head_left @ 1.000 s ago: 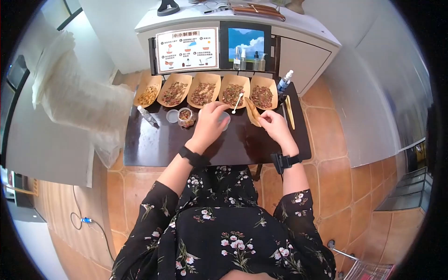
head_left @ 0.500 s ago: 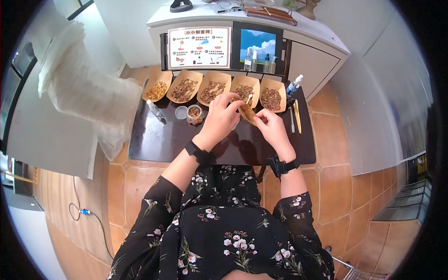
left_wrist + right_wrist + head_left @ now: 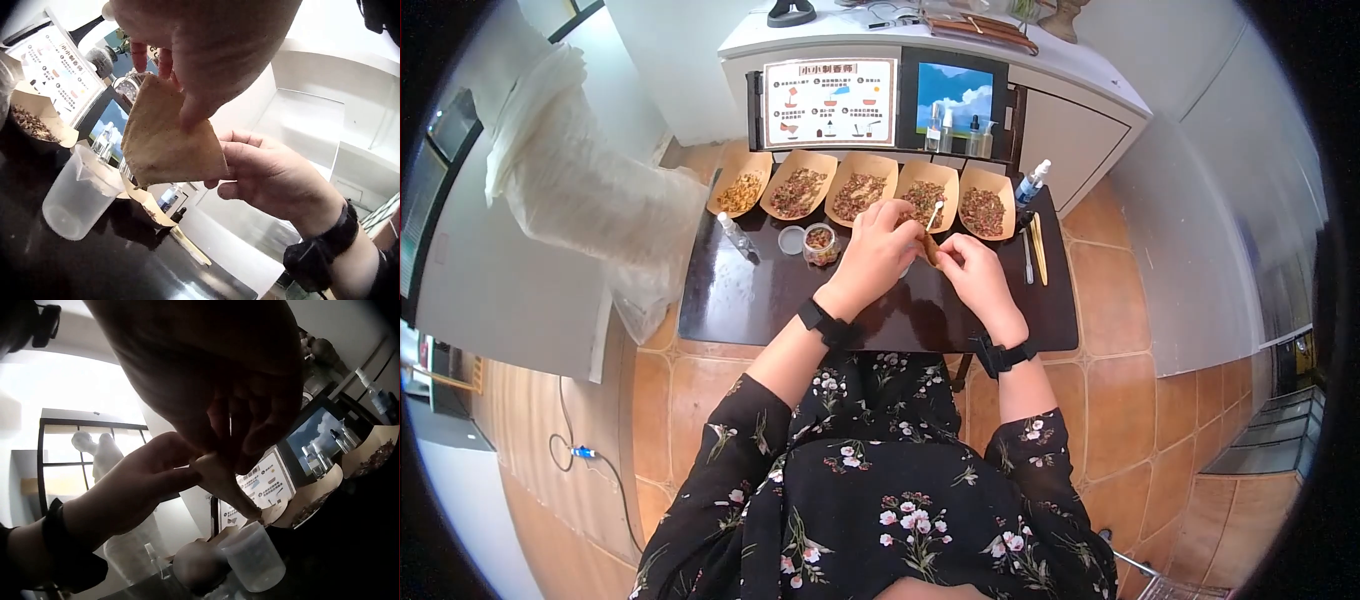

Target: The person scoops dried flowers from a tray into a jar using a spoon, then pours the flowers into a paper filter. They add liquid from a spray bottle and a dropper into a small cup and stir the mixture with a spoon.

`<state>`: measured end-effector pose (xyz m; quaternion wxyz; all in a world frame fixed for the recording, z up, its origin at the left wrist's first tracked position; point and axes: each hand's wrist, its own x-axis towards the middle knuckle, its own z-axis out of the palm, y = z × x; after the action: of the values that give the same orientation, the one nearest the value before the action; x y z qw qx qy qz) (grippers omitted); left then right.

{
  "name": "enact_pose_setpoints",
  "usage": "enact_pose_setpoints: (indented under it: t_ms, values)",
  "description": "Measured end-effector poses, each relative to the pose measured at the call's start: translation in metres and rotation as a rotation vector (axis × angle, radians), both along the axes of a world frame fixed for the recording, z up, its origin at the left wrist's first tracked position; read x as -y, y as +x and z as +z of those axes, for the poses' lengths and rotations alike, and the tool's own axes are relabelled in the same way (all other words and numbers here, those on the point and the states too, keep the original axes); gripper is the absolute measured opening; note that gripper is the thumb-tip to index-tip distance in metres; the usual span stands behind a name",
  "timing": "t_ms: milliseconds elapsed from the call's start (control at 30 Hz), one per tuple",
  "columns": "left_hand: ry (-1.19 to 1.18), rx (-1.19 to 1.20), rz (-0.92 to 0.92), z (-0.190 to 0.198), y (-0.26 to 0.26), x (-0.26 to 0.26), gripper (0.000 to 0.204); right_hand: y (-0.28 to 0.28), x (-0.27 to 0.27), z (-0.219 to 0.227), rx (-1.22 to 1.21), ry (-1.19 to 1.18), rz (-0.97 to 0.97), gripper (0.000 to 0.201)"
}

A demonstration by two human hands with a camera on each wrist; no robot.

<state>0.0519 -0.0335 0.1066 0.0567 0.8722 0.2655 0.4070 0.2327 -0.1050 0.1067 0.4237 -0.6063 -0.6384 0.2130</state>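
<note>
Both hands hold a small tan piece that looks like a flat cloth pouch above the dark table. My left hand grips its left end between thumb and fingers. On the opposite edge my right hand pinches it with thumb and fingertips. Below it stands a clear plastic measuring cup, mostly hidden behind the left hand in the head view. Left of the hands sits an open glass jar of dried bits, its lid lying beside it. A white spoon leans over a tray behind the pouch.
Several paper trays of dried petals line the table's far side. A spray bottle lies at the left, another stands at the right by wooden tongs and a dropper. An instruction board and small bottles stand behind.
My left hand has come over from the cup and taken hold of the pouch's left end. The right hand has kept its pinch, and the pouch now sits between both hands.
</note>
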Motion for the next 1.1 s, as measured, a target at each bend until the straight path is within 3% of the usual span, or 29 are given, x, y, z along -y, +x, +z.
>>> enact_pose_setpoints:
  t_ms: [367,667,900,1100]
  values:
    - [0.037,-0.036,0.029,-0.002,-0.007,-0.004,0.013,0.006,-0.004,-0.002,0.014,-0.028,-0.032,0.014]
    - [0.135,-0.053,0.026,0.001,-0.006,-0.003,0.011,-0.005,-0.021,-0.006,-0.164,-0.054,-0.024,0.021]
    - [0.130,-0.140,0.013,0.008,-0.018,-0.006,0.012,0.010,-0.039,-0.012,-0.047,-0.081,-0.067,0.016]
    - [0.163,-0.297,-0.105,0.011,-0.020,-0.003,0.020,-0.001,-0.040,-0.004,0.046,0.021,-0.094,0.014]
